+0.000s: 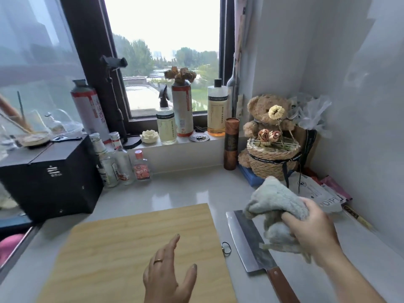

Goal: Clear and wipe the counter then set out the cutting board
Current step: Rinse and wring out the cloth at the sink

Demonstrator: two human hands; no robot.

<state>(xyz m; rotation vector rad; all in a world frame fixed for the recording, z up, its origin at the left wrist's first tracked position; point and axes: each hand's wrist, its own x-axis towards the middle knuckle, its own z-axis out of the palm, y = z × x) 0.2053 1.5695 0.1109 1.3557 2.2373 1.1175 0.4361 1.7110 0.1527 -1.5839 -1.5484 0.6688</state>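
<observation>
A light wooden cutting board [122, 243] lies flat on the white counter [185, 189] in front of me, a metal ring at its right edge. My left hand [169, 274] hovers over the board's near part with fingers straight and holds nothing. My right hand [312, 230] grips a crumpled grey cloth [275, 204], lifted above the counter to the right of the board. A cleaver [249, 243] with a brown wooden handle lies on the counter between the board and my right hand, partly under the cloth.
A black box [50, 178] stands at the left with small glass bottles [122, 165] beside it. Spray and liquid bottles line the windowsill [181, 141]. A teddy bear behind a woven basket [273, 160], a brown tube [231, 144] and printed packets [317, 191] fill the right corner.
</observation>
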